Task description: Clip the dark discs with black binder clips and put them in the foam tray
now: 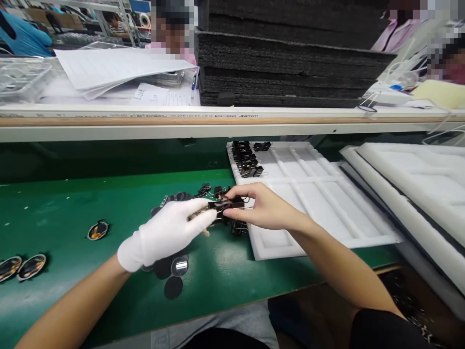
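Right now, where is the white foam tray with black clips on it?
In the head view, the white foam tray lies right of centre on the green table, partly hidden by your right hand, just left of the white foam stack.

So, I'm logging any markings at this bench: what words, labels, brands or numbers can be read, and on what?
"LESSO": on the white shelf edge; the rest of its print is too small to read.
Handwritten slip: marks too blurred to read surely.
Printed form: too small to read.
Black binder clips and dark round lenses: no readable text.
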